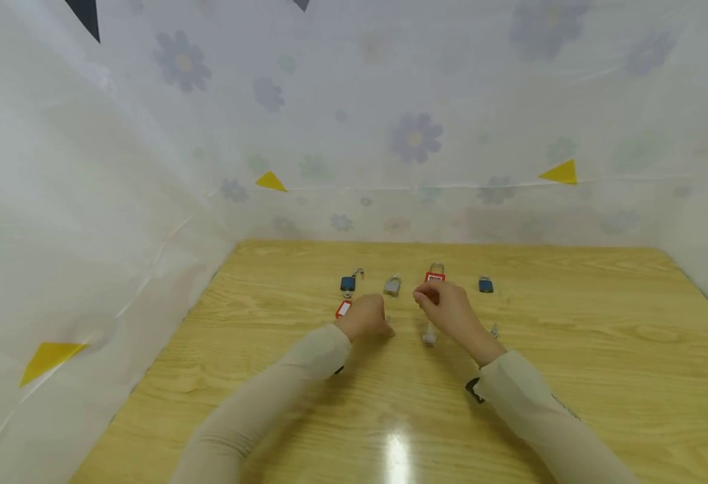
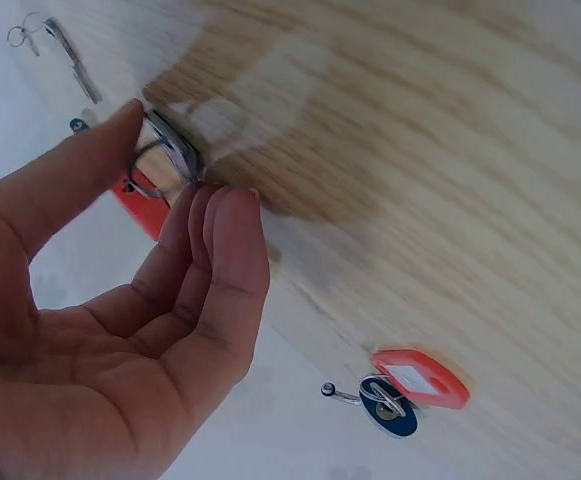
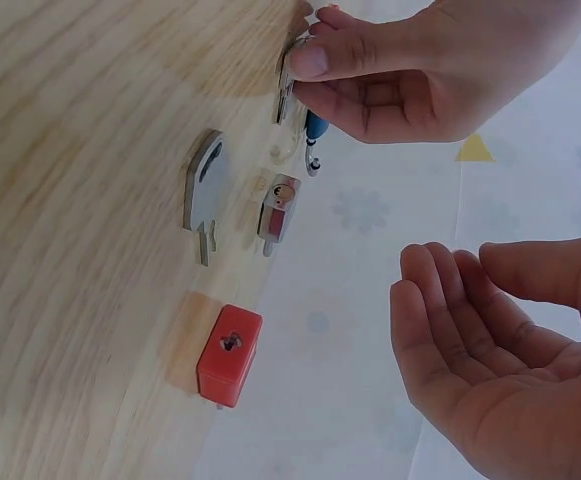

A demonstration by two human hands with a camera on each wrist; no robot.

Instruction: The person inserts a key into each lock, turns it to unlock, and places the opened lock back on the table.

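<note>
One key [image 2: 170, 150] pinched in L hand [image 2: 120, 330]; R hand [image 3: 500, 340] beside, slack.

A light wooden table [image 1: 571, 376] with a bright glare patch was enclosed by white floral sheeting [image 1: 414, 101] bearing yellow triangles [image 1: 561, 173] and dark corner markers.

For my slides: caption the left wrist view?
Left hand pinches a key above the wooden table.

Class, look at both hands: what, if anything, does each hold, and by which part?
The left hand pinches a small metal key by its ring end, thumb against fingertips. The right hand holds nothing.
</note>
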